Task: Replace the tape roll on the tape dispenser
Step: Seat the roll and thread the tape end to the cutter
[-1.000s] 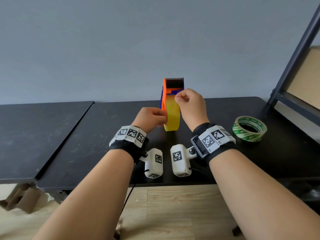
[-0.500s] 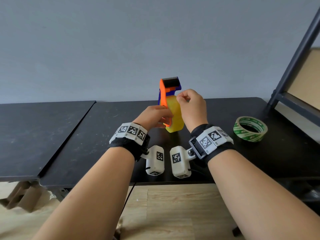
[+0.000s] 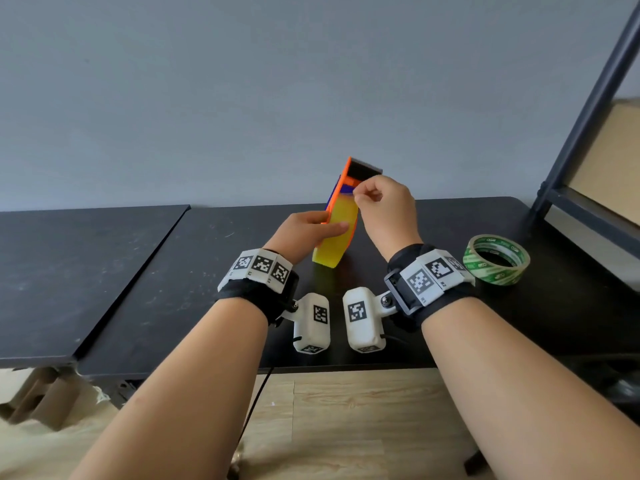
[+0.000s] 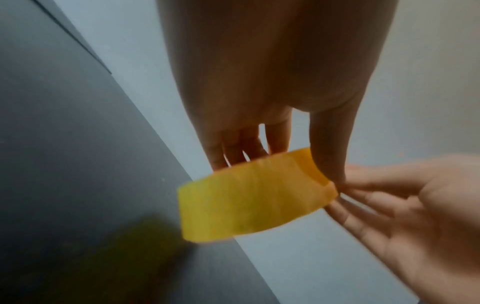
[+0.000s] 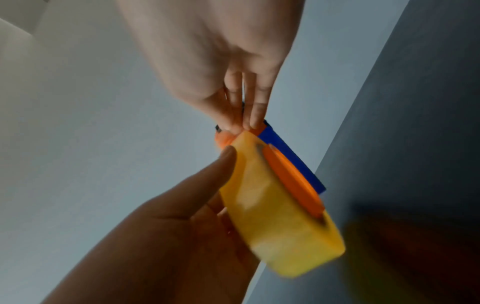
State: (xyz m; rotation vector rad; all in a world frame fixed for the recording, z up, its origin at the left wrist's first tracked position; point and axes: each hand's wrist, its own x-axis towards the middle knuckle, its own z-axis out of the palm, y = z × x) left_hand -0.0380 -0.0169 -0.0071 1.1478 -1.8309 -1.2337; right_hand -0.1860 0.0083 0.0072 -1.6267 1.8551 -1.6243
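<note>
The tape dispenser is orange and blue, with a yellow tape roll mounted on it. It is lifted off the black table, its top tilted to the right. My left hand grips it from the left, thumb across the yellow roll and fingers behind. My right hand pinches the roll's top edge beside the orange plate; what exactly sits between those fingertips is hidden. A green-printed tape roll lies flat on the table at the right.
A second dark tabletop adjoins on the left with a narrow gap between. A black metal shelf frame rises at the right rear, close to the green roll. The table's front edge runs under my wrists, wooden floor below.
The dispenser stood upright on the table; now it is raised and tilted. My left thumb has come across the yellow roll, and my right hand stayed pinched at the roll's top.
</note>
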